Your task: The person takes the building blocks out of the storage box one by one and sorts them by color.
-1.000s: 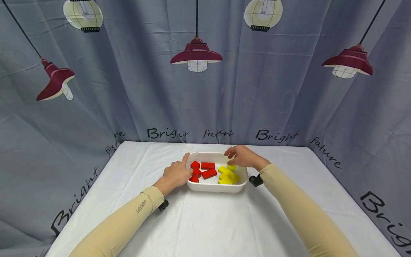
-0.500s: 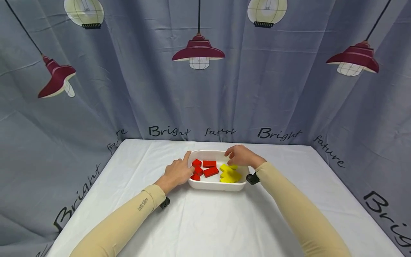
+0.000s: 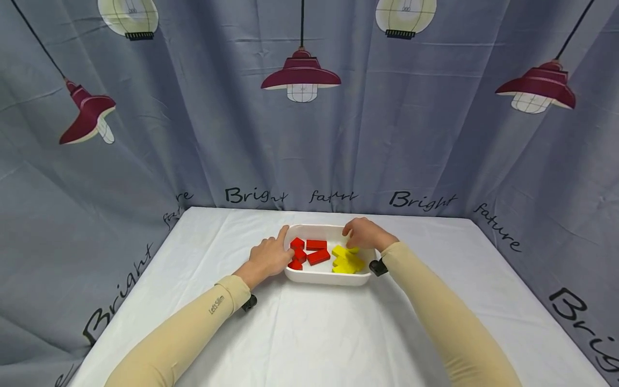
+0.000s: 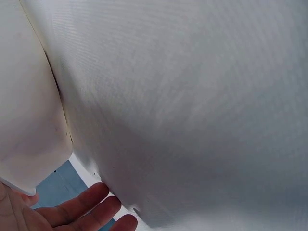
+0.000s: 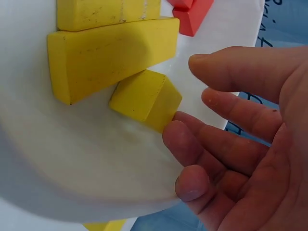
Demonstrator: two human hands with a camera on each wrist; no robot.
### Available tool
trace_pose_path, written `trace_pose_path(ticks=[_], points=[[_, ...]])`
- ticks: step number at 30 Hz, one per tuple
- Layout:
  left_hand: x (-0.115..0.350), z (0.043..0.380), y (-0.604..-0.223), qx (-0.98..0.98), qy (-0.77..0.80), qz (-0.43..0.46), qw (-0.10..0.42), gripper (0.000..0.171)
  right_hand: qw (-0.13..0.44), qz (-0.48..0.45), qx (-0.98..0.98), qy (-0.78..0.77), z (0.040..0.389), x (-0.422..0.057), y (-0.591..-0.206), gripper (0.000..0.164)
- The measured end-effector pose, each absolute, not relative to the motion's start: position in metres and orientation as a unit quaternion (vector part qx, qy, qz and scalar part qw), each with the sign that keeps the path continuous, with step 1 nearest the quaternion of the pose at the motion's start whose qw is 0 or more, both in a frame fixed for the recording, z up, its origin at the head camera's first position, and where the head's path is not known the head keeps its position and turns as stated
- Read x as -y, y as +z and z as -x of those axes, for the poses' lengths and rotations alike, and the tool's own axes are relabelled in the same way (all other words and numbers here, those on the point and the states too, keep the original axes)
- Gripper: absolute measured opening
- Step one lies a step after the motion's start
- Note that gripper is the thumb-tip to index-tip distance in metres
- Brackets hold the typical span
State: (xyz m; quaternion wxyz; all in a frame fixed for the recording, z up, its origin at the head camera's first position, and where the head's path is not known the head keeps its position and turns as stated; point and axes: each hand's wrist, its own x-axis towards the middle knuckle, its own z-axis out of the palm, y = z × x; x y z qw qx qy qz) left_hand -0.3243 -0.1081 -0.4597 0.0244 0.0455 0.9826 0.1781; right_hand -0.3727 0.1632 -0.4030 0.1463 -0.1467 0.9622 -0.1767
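Observation:
A white tray (image 3: pixel 329 279) on the table holds red blocks (image 3: pixel 316 245) at its left and yellow blocks (image 3: pixel 348 262) at its right. My left hand (image 3: pixel 268 257) holds the tray's left end, thumb over the rim and index finger along the far corner. Outside the wall, the other fingers (image 4: pixel 89 204) extend loosely in the left wrist view. My right hand (image 3: pixel 366 234) is over the tray's far right corner. In the right wrist view its fingers are loosely bent, and a fingertip is right at a small yellow block (image 5: pixel 147 98), which lies against a longer yellow block (image 5: pixel 115 57).
A white cloth covers the table (image 3: pixel 314 333) in front of the tray. Behind it hangs a grey-blue curtain (image 3: pixel 217 134) printed with lamps and lettering. Black wrist cameras sit under both sleeves, the right one (image 3: pixel 379 267) close to the tray's right end.
My right hand has shifted slightly left over the tray, and the small yellow block has come closer to the other yellow blocks. The left hand keeps its place; the head view has tilted slightly.

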Motion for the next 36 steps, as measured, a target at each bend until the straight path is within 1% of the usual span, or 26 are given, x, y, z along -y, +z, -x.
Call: trace_pose_path(ticks=[12, 17, 24, 29, 36], points=[[0.1104, 0.3206, -0.4638, -0.984, 0.175, -0.038, 0.027, 0.073, 0.149, 0.148, -0.969, -0.126, 0.3713, -0.1571, -0.4092, 0.034], [0.1097, 0.3223, -0.4619, -0.983, 0.177, -0.04, 0.022, 0.073, 0.142, 0.15, -0.973, -0.1, 0.3733, -0.1571, -0.4071, 0.033], [0.1078, 0.3222, -0.4598, -0.983, 0.176, -0.043, 0.018, 0.072, 0.142, 0.155, -0.975, -0.078, 0.3762, -0.1571, -0.4066, 0.027], [0.1066, 0.3227, -0.4576, -0.983, 0.175, -0.044, 0.019, 0.072, 0.148, 0.151, -0.975, -0.072, 0.3769, -0.1575, -0.4049, 0.022], [0.1069, 0.3234, -0.459, -0.984, 0.172, -0.044, 0.022, 0.073, 0.163, 0.146, -0.974, -0.064, 0.3741, -0.1543, -0.4019, 0.023]])
